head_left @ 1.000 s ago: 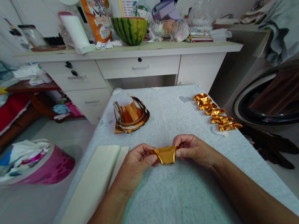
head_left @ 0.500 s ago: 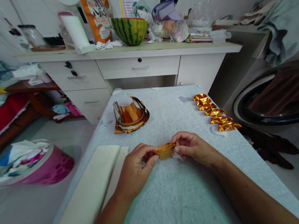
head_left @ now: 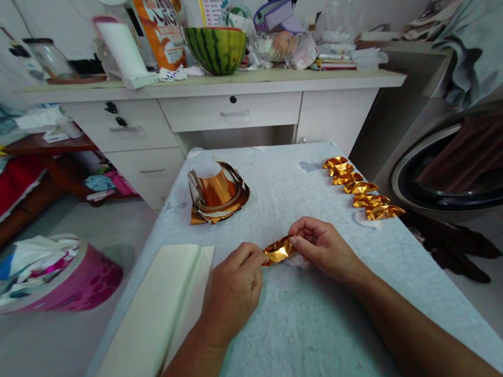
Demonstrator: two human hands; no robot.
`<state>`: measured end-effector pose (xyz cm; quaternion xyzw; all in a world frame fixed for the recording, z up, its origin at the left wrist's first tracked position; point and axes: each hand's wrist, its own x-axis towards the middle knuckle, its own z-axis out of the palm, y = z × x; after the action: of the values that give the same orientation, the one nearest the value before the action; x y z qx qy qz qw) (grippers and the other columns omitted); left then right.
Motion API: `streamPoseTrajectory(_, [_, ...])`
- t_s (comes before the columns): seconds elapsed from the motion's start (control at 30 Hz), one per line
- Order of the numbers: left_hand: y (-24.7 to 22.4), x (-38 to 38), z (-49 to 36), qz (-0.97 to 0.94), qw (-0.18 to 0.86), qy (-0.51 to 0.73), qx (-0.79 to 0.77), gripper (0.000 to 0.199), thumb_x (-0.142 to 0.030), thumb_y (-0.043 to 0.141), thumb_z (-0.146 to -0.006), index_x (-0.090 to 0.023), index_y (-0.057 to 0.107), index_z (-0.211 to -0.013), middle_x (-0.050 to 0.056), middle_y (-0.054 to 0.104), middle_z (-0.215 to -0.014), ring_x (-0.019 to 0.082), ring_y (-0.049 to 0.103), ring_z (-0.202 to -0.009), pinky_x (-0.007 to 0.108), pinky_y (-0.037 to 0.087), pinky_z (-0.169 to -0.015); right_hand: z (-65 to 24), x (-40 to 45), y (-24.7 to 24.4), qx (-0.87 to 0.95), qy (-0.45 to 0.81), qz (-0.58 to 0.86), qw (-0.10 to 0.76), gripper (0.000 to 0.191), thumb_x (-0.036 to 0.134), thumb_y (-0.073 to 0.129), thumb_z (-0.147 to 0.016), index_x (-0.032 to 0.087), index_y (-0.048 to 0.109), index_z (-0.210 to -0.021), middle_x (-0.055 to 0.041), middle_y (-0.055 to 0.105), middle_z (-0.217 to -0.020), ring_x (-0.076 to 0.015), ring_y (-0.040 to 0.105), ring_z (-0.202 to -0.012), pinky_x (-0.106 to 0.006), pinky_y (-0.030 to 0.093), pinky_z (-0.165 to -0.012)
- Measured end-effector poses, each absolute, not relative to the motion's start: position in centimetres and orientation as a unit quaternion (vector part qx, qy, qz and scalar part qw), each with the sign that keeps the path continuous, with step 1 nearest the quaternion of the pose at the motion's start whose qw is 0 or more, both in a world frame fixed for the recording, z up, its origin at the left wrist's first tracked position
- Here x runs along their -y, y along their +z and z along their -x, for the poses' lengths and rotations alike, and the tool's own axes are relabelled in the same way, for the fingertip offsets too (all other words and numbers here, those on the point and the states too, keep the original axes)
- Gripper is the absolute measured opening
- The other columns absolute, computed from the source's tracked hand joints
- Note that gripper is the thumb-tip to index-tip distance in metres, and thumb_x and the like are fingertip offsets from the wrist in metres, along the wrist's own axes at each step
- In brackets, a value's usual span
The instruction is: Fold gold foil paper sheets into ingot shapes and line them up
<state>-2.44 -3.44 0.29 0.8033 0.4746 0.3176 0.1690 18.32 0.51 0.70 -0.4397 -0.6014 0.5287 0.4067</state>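
Note:
Between my two hands, just above the cloth-covered table [head_left: 307, 346], is a small folded piece of gold foil paper [head_left: 279, 251]. My left hand [head_left: 235, 281] is closed on its left end, knuckles turned up. Thumb and fingers of my right hand [head_left: 322, 247] pinch its right end. Beyond my left hand stands a curled stack of gold foil sheets [head_left: 218, 191]. Several folded gold foil pieces [head_left: 361, 188] lie in a row along the table's right side. A pale folded paper stack [head_left: 157, 314] rests left of my left forearm.
Behind the table is a white desk [head_left: 233, 109] bearing a halved watermelon [head_left: 217, 49], an orange snack bag [head_left: 161, 23] and clutter. A pink bin [head_left: 74, 282] stands on the left floor. A front-loading washing machine [head_left: 396, 174] is at the right.
My left hand has rolled over, its fingers curling in at the foil's left end. The foil has tilted and shows a brighter, creased face. My right hand stays nearly in place.

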Motion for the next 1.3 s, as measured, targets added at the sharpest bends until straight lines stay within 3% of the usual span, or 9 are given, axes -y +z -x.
streamPoseTrajectory(0.13, [0.9,3.8,2.1,-0.788,0.21,0.343,-0.466,0.026,-0.012,0.05,-0.08,-0.022,0.055,-0.103,0.004,0.062,-0.099,0.018,0.06,-0.089,0.028,0.046,-0.08,-18.2,-0.6,0.1,0.635,0.447,0.473,0.417,0.011,0.029,0.06,-0.082,0.019,0.056,-0.081,0.0029,0.054,-0.065,-0.0099,0.048,-0.057,-0.022,0.038,-0.053])
streamPoseTrajectory(0.33, [1.0,3.7,1.9,-0.683,0.29,0.374,-0.556,0.022,-0.032,0.058,-0.083,-0.023,0.053,-0.102,0.001,0.067,-0.086,0.017,0.062,-0.072,0.025,0.043,-0.064,-17.7,-0.2,-0.1,0.651,0.4,0.491,0.42,0.009,0.029,0.059,-0.083,0.021,0.055,-0.08,0.0016,0.057,-0.066,-0.0117,0.051,-0.058,-0.023,0.04,-0.054])
streamPoseTrajectory(0.5, [1.1,3.3,1.6,-0.682,0.285,0.347,-0.578,0.012,-0.031,0.049,-0.088,-0.022,0.057,-0.086,-0.002,0.065,-0.07,0.014,0.059,-0.061,0.023,0.037,-0.058,-17.4,0.1,-0.3,0.673,0.386,0.481,0.408,0.008,0.029,0.056,-0.085,0.022,0.055,-0.081,0.0018,0.056,-0.066,-0.0116,0.05,-0.055,-0.023,0.038,-0.052])
streamPoseTrajectory(0.8, [1.0,3.1,1.5,-0.696,0.235,0.311,-0.602,0.015,-0.031,0.044,-0.09,-0.022,0.055,-0.086,-0.002,0.063,-0.065,0.016,0.06,-0.06,0.024,0.035,-0.056,-17.1,0.4,-0.2,0.701,0.341,0.489,0.391,0.009,0.027,0.054,-0.086,0.021,0.055,-0.08,0.0029,0.053,-0.061,-0.0115,0.048,-0.054,-0.023,0.035,-0.051])
streamPoseTrajectory(1.3, [0.9,3.1,1.2,-0.704,0.203,0.322,-0.599,0.011,-0.027,0.044,-0.09,-0.023,0.054,-0.086,-0.001,0.066,-0.074,0.017,0.063,-0.068,0.025,0.039,-0.061,-16.8,0.8,0.1,0.733,0.286,0.485,0.382,0.005,0.02,0.05,-0.086,0.022,0.053,-0.084,0.0012,0.058,-0.068,-0.0131,0.053,-0.06,-0.024,0.039,-0.059])
